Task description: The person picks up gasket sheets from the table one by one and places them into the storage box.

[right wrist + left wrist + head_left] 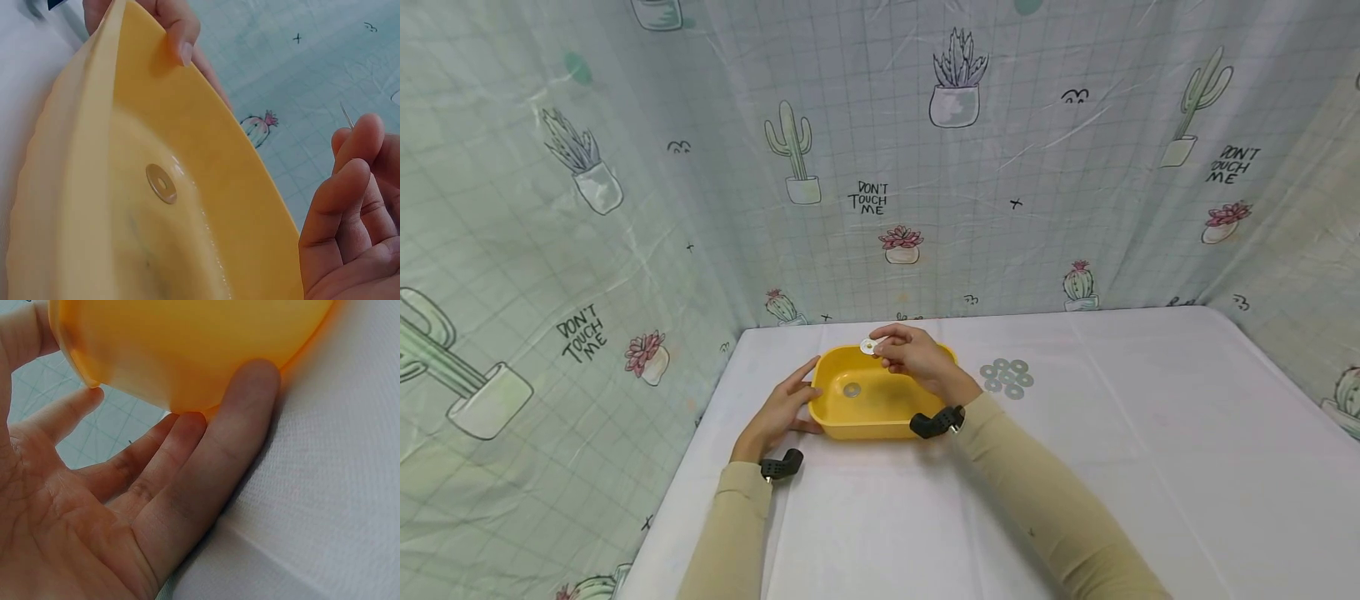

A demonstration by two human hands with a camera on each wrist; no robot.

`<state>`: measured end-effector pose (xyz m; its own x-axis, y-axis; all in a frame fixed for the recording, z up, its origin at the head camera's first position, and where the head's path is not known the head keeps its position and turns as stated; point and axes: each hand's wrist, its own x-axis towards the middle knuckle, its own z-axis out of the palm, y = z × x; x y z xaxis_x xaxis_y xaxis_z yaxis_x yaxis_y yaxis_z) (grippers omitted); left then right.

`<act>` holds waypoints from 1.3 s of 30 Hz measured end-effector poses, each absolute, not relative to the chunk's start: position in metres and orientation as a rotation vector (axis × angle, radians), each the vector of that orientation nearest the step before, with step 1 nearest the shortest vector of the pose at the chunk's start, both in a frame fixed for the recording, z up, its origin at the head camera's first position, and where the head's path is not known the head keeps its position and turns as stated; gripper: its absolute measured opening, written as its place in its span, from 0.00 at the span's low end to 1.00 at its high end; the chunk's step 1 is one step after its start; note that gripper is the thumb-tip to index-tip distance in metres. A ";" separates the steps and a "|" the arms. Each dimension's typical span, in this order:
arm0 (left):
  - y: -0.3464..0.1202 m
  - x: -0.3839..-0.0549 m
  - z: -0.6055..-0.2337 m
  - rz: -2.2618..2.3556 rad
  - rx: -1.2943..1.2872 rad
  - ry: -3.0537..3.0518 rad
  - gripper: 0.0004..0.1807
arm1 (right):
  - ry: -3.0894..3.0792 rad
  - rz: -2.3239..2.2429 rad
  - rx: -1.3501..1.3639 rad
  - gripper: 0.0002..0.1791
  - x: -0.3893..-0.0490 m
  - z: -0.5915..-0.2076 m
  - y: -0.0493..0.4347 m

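A yellow plastic basin [880, 429] stands on the white cloth. My left hand [781, 410] grips its left end, the thumb hooked over the rim and the fingers against the outer wall, as the left wrist view of the hand [144, 487] shows. Between thumb and fingertips my right hand [917, 358] pinches a flat metal washer [868, 346] above the basin's far rim. That washer [347, 115] shows edge-on in the right wrist view. Inside the basin, one washer [161, 184] lies flat on the floor.
Several more washers [1006, 377] lie in a loose cluster on the white tablecloth [1120, 433], right of the basin. Behind the table and along its left side hangs a curtain [850, 275] printed with cacti.
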<state>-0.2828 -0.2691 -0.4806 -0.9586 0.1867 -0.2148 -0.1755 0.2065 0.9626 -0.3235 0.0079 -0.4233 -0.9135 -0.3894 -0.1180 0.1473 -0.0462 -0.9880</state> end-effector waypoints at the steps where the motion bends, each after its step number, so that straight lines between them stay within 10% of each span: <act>1: -0.269 -0.283 -0.481 1.818 0.010 2.200 0.37 | 1.862 -2.018 -0.255 0.14 -0.324 -0.424 0.006; 39: -0.270 -0.285 -0.484 1.835 0.000 2.176 0.36 | 1.890 -1.675 -0.288 0.14 -0.360 -0.434 -0.006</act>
